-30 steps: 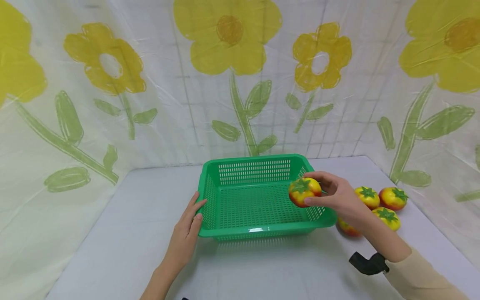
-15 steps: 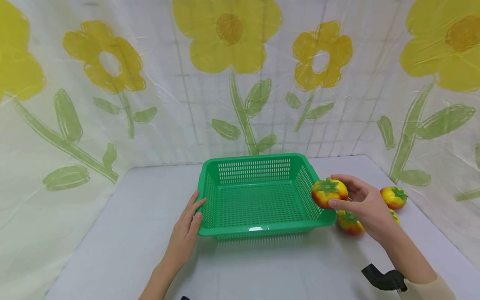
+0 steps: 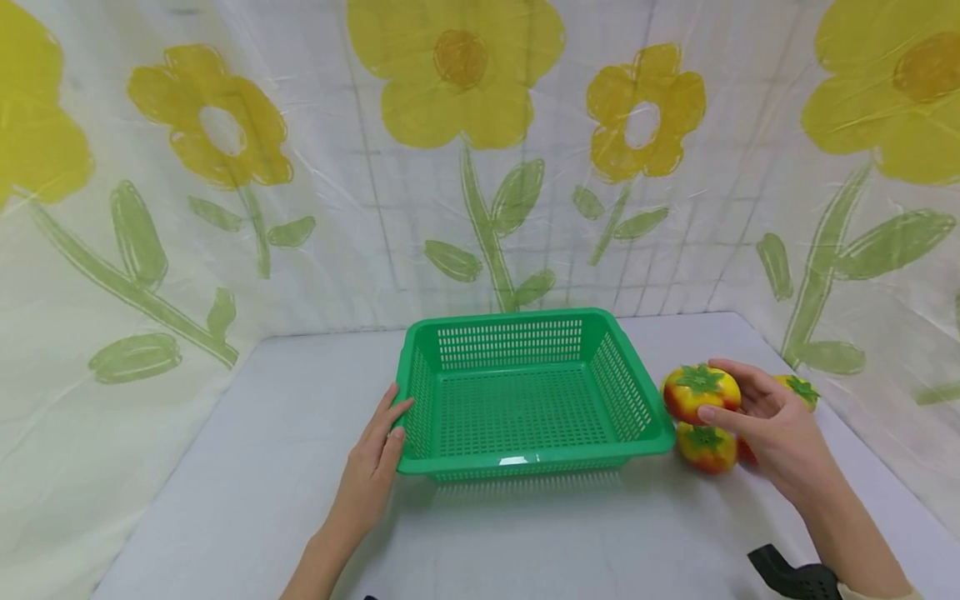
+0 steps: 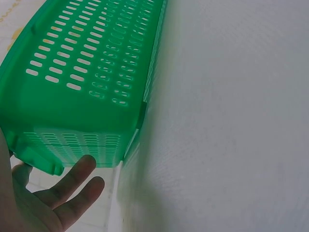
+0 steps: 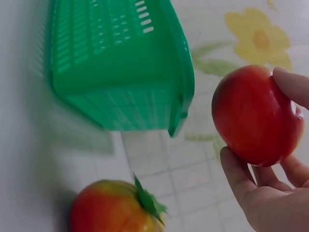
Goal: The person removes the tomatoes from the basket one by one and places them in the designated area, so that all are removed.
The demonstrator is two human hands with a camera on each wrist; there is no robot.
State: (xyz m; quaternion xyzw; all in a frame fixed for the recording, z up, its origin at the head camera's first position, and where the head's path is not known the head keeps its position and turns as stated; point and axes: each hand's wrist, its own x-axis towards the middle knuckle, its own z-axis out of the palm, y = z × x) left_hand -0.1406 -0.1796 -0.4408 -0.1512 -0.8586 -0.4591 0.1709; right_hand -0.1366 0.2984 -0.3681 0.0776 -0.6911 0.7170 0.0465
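My right hand (image 3: 776, 433) pinches a toy tomato (image 3: 693, 393), red and yellow with a green leafy top, raised beside the basket's right end. In the right wrist view its glossy red side (image 5: 256, 116) lies between thumb and fingers. Just below it in the head view sits another tomato (image 3: 707, 450). At the left end of the green perforated basket (image 3: 525, 461), my left hand (image 3: 369, 454) rests straight fingers over the rim. The left wrist view shows two fingers (image 4: 79, 198) spread beside the basket's outer wall (image 4: 72, 118).
Behind my right hand a further tomato (image 3: 806, 392) shows at the table's right side; another is mostly hidden. The basket stands on a white-covered table (image 3: 525, 533). A white curtain (image 3: 330, 100) with yellow flowers hangs behind and along both sides.
My right hand has carried the tomato from over the basket's right part out past its right rim, toward the other tomatoes. The left hand and the basket stay in place.
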